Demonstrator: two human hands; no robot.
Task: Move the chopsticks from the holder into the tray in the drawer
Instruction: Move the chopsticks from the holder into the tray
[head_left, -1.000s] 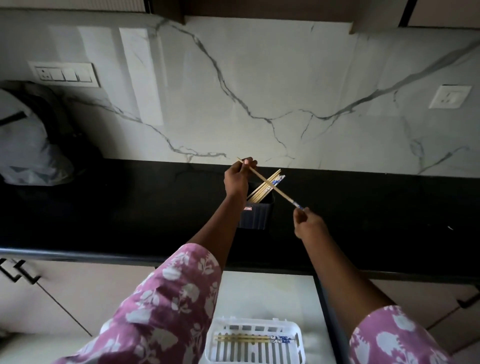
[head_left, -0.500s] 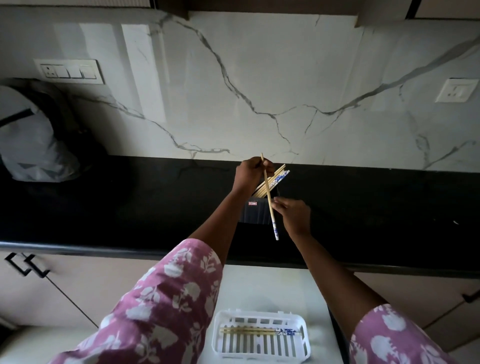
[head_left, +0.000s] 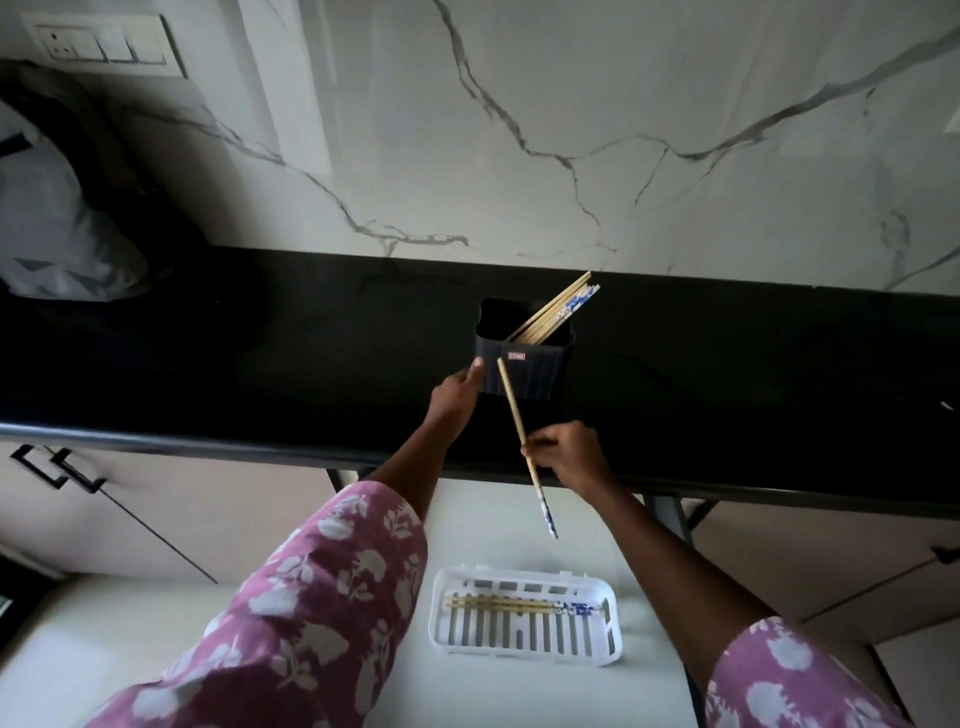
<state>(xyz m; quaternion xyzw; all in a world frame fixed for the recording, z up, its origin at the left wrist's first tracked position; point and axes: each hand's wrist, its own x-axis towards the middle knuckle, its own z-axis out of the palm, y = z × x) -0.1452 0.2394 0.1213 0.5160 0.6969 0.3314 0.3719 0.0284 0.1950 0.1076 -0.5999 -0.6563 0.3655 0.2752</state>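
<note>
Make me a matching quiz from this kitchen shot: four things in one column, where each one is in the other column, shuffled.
Things
1. holder
2. tray
3. lone chopstick
4. bag

Places
A. held in the right hand
B. far left on the counter
C. below the counter, chopsticks lying in it
D. on the counter by the left hand

Pairs: 1-D, 2-C, 3-A, 4-B

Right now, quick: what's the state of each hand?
Left hand: open, fingertips against the holder, holding nothing.
Right hand: closed on one chopstick, blue end pointing down.
</note>
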